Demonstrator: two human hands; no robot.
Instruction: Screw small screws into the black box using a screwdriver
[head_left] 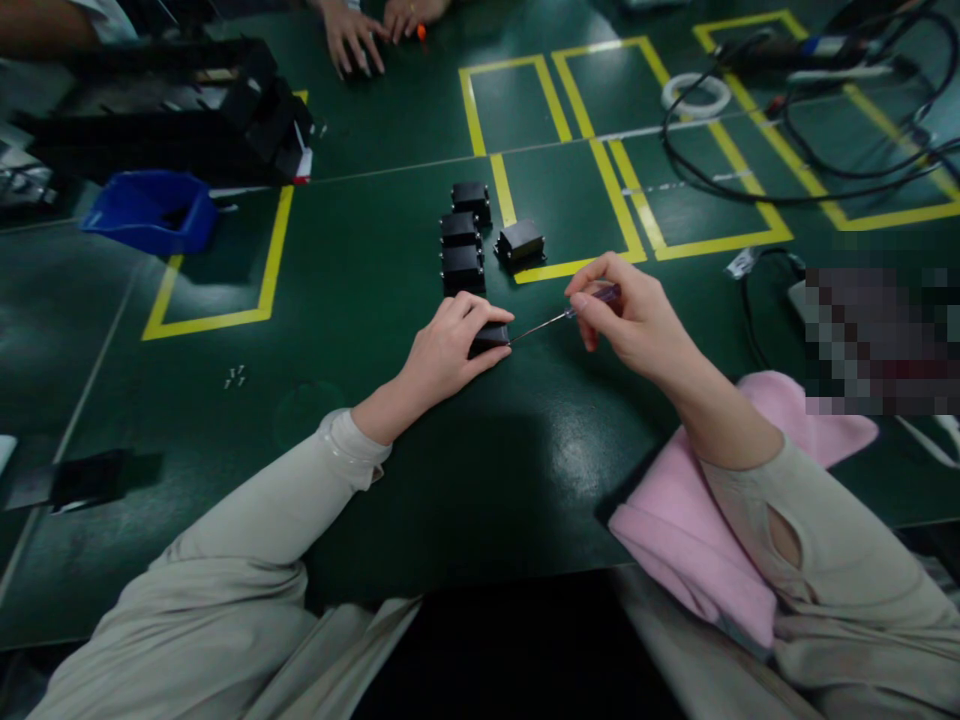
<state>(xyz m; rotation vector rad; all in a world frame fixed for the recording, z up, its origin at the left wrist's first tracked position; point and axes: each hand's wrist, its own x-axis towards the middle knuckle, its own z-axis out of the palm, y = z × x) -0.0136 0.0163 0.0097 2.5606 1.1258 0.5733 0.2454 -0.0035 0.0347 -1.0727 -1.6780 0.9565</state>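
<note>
My left hand [459, 342] is closed around a small black box [491, 337] on the green table, thumb along its near side and fingers over the far side. In my right hand [626, 312] is a screwdriver [555, 321] with a clear purplish handle, held by thumb and fingers. Its thin metal shaft points left, and the tip meets the right end of the box. What lies exactly under the tip is too small to make out. Just beyond my left hand stand several similar black boxes [463, 262], with another one [520, 242] set apart to their right.
Several tiny screws [235, 377] lie left on the table. A blue bin [150, 212] and stacked black trays [165, 110] stand at far left. A co-worker's hands [352, 40] rest opposite. Right are a pink cloth [694, 510], looping cables [750, 195] and a white tape roll [696, 95].
</note>
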